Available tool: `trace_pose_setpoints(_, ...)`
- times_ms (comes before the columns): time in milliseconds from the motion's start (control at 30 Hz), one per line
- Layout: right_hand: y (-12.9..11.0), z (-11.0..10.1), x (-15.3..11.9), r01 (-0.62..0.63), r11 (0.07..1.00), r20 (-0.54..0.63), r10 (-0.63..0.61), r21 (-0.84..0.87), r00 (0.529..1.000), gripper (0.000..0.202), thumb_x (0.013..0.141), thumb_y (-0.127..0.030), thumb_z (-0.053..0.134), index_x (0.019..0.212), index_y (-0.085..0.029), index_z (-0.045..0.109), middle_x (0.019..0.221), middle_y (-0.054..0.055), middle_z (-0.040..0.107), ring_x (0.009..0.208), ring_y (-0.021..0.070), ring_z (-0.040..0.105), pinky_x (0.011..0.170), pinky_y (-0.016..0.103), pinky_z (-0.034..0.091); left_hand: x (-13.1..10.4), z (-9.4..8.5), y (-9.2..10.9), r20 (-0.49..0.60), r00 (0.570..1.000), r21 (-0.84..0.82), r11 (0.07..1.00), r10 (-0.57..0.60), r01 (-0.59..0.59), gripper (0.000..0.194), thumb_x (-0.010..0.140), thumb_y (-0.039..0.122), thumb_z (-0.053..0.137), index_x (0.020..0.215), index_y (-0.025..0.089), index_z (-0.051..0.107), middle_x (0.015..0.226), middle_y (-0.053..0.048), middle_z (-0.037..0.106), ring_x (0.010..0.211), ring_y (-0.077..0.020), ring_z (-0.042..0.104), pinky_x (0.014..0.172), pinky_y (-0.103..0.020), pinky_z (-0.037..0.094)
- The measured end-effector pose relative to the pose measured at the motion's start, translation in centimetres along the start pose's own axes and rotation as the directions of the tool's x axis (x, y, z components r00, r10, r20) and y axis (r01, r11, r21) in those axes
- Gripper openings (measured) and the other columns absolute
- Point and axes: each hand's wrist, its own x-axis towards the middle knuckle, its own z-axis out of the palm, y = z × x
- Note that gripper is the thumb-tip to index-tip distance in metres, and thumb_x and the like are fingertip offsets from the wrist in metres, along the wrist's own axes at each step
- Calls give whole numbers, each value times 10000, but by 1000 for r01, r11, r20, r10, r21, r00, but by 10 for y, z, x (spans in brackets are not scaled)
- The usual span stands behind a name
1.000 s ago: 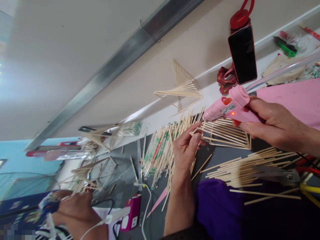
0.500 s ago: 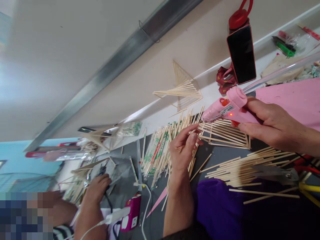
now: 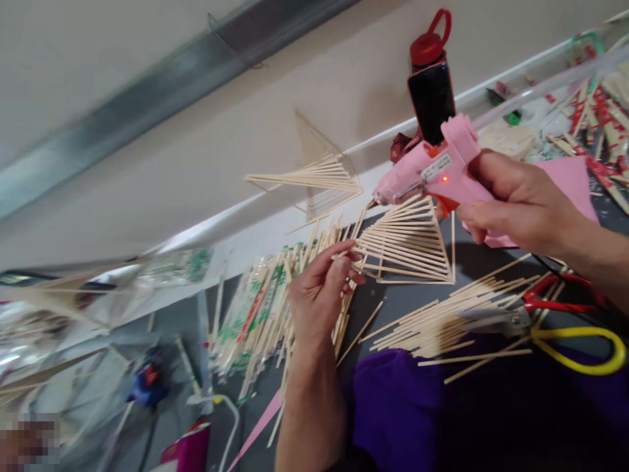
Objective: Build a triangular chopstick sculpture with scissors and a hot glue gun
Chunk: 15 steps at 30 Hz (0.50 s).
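Observation:
A pink hot glue gun (image 3: 432,167) with a glowing red light is gripped by its handle in my right hand (image 3: 521,196). Its nozzle points left and down, just above a fan-shaped frame of thin wooden sticks (image 3: 407,246). My left hand (image 3: 324,285) pinches the narrow end of that frame between thumb and fingers. Below the frame lies a spread of loose wooden sticks (image 3: 442,314). Scissors (image 3: 521,321) with one red and one yellow handle rest over the sticks' right end, close to my body.
Packaged chopsticks (image 3: 260,301) lie left of my hand. A finished-looking stick structure (image 3: 314,177) leans by the wall. A phone (image 3: 432,98) stands against a red-capped bottle (image 3: 427,47). A blue glue gun (image 3: 150,380) and a magenta box (image 3: 187,449) sit at lower left, near another person's blurred hand.
My right hand has lifted the glue gun away from the stick frame a little. The view has swung right, showing more scissors and red-wrapped sticks. The co-worker's arms have mostly left the picture.

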Motion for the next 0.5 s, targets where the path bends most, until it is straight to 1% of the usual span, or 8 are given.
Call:
trace_pose_setpoints(67,-2,-15,-7,-59,998,-76,61,32,995,165,790,-291,556,945,-236,575,792,4,651,603,155,578,561,299,452,1,1,1,-12,1000,4,1000,9,-9,322,851,436,667,1043,190,749,831,-34,722,517,-86,618,424,-174,431)
trace_pose_setpoints(133,3,-31,-17,-93,994,-178,102,58,979,155,798,-299,569,943,-244,576,800,7,653,627,158,585,589,305,463,2,2,0,-24,1000,20,1000,16,-15,347,836,440,678,1071,193,745,835,-33,729,511,-89,617,413,-176,432)
trace_pose_setpoints(167,10,-38,-22,-101,992,-232,117,78,966,144,800,-306,577,933,-248,577,790,5,649,634,158,585,598,306,464,3,2,-1,-28,999,24,1000,18,-18,372,823,442,689,1101,199,738,830,-31,733,505,-92,616,404,-176,431)
trace_pose_setpoints(200,19,-46,-28,-126,986,-251,149,107,956,136,800,-306,587,923,-249,579,779,2,643,644,159,588,607,307,465,4,2,-1,-31,999,23,999,22,-22,402,811,443,701,1135,207,728,825,-29,736,499,-93,615,397,-175,430)
trace_pose_setpoints(267,43,-57,-39,-168,971,-317,215,168,924,109,783,-315,618,851,-245,569,716,-16,613,608,149,570,578,297,445,5,2,-3,-25,999,15,999,33,-33,437,796,444,715,1168,215,715,820,-24,738,492,-91,614,389,-171,429)
trace_pose_setpoints(367,80,-64,-53,-298,910,-296,380,287,876,175,742,-331,691,758,-226,552,626,-29,587,554,138,541,538,284,406,6,4,-3,-13,999,13,999,49,-49,386,805,442,703,1105,201,734,800,-20,725,494,-86,613,398,-165,437)
trace_pose_setpoints(400,90,-65,-57,-335,895,-296,419,295,858,192,727,-337,706,735,-222,552,606,-27,580,534,136,527,530,287,402,7,4,-3,-11,999,10,999,52,-52,372,807,442,699,1085,198,737,791,-17,718,491,-84,611,397,-163,435)
trace_pose_setpoints(500,107,-63,-63,-389,873,-228,460,295,858,229,726,-375,723,695,-222,556,619,3,597,560,153,551,564,311,436,8,6,-4,3,998,-19,998,56,-56,376,805,440,704,1092,198,728,778,-10,703,485,-83,612,392,-160,423)
